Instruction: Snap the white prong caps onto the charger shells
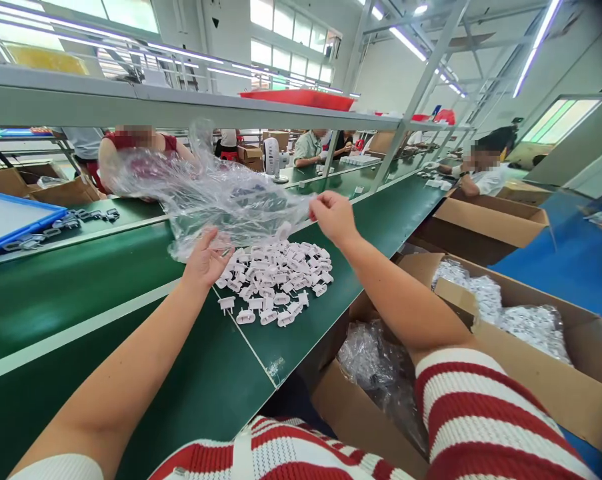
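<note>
A clear plastic bag hangs stretched above the green conveyor belt. My left hand grips its lower edge, fingers curled on the film. My right hand pinches the bag's right edge, raised a little higher. Under the bag lies a heap of several small white plastic plug parts on the belt, just right of my left hand. The bag looks empty.
An open cardboard box at my right holds more bagged white parts and empty clear bags. A blue tray and dark metal pieces sit far left. A small fan stands on the belt beyond; other people work across and further along the belt.
</note>
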Available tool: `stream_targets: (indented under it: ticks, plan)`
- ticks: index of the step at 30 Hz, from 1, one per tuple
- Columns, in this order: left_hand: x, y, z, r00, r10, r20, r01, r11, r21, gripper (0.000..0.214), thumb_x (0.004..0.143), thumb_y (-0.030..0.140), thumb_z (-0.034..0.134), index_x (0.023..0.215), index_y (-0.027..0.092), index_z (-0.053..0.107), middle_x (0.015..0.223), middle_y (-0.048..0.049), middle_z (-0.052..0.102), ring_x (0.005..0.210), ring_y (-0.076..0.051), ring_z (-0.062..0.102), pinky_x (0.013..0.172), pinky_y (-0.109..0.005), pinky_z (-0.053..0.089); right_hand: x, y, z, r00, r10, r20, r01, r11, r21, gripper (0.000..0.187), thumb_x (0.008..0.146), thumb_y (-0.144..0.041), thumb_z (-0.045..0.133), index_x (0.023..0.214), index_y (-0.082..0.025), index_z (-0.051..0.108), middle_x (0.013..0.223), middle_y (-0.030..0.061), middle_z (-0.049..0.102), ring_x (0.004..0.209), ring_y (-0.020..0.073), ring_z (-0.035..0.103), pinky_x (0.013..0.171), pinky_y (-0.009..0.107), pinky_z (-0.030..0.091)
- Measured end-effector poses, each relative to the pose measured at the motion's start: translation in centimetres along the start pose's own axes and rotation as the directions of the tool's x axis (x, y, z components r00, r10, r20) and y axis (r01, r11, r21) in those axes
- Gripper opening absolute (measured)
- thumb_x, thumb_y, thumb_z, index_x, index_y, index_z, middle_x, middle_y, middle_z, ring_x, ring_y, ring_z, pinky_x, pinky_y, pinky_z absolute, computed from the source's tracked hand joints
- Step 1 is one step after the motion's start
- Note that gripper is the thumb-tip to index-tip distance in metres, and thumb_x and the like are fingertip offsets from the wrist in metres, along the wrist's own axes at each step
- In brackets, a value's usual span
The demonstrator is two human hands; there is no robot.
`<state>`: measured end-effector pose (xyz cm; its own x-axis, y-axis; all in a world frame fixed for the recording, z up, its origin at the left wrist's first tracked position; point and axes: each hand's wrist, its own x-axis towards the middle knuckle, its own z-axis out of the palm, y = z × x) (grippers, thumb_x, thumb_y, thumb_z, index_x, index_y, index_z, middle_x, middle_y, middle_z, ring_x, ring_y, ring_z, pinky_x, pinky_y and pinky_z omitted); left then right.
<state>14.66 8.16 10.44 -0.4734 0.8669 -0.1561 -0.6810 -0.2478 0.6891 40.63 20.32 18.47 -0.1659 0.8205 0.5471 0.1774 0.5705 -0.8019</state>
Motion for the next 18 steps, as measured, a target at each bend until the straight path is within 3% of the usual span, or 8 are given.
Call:
stream_targets:
  ticks: [4, 8, 11, 14, 18]
  plan:
    - [0.3, -0.3, -0.7, 1.0, -0.005, -0.024, 0.005, 1.0, 0.005, 0.01, 0.097, 0.022, 0.065, 0.105, 0.028, 0.065, 0.129, -0.0035, 0.068, 0.113, -0.017, 0.068, 0.099, -0.033, 0.057, 0.9, -0.7, -0.5, 0.991, -0.129, 0.015, 0.13, 0.977, -0.171, 0.017, 0.079, -0.027, 0.062, 0.064, -0.024, 0.056, 0.06, -0.0041, 0.057, 0.06, 0.015, 0.052, 0.063, 0.03, 0.043]
    - [0.4, -0.3, -0.9, 1.0, -0.013, -0.026, 0.014, 1.0, 0.017, 0.015, 0.095, 0.023, 0.068, 0.108, 0.028, 0.065, 0.126, -0.0045, 0.069, 0.109, -0.018, 0.07, 0.097, -0.033, 0.057, 0.8, -0.5, -1.6, 0.993, -0.121, -0.017, 0.115, 0.971, -0.208, 0.017, 0.079, -0.029, 0.062, 0.063, -0.024, 0.057, 0.06, -0.0031, 0.059, 0.061, 0.016, 0.057, 0.063, 0.031, 0.046]
    - [0.3, -0.5, -0.8, 0.999, -0.034, 0.008, 0.034, 0.999, 0.027, 0.019, 0.095, 0.026, 0.068, 0.113, 0.028, 0.062, 0.124, -0.0053, 0.069, 0.106, -0.021, 0.072, 0.097, -0.037, 0.058, 1.0, 0.4, -2.0, 0.997, -0.052, -0.053, 0.044, 0.988, -0.151, 0.018, 0.079, -0.028, 0.062, 0.063, -0.024, 0.055, 0.059, -0.0031, 0.059, 0.058, 0.0167, 0.061, 0.06, 0.031, 0.047]
    - [0.2, -0.9, -0.6, 0.996, -0.06, 0.068, 0.057, 0.997, 0.052, 0.027, 0.096, 0.021, 0.066, 0.12, 0.029, 0.059, 0.124, -0.0063, 0.069, 0.111, -0.025, 0.072, 0.097, -0.045, 0.059, 1.5, 1.9, -1.9, 0.994, 0.108, -0.009, -0.109, 0.994, -0.004, 0.022, 0.075, -0.028, 0.068, 0.064, -0.024, 0.05, 0.059, -0.0037, 0.055, 0.055, 0.0176, 0.063, 0.056, 0.032, 0.049]
    - [0.3, -1.1, -0.1, 0.992, -0.043, 0.122, 0.03, 0.993, 0.11, 0.032, 0.093, 0.009, 0.065, 0.117, 0.028, 0.058, 0.121, -0.0051, 0.071, 0.112, -0.024, 0.071, 0.099, -0.047, 0.057, 1.6, 3.6, -2.0, 0.979, 0.199, 0.039, -0.202, 0.969, 0.141, 0.028, 0.074, -0.034, 0.071, 0.066, -0.024, 0.047, 0.065, -0.003, 0.055, 0.066, 0.0163, 0.063, 0.067, 0.034, 0.058]
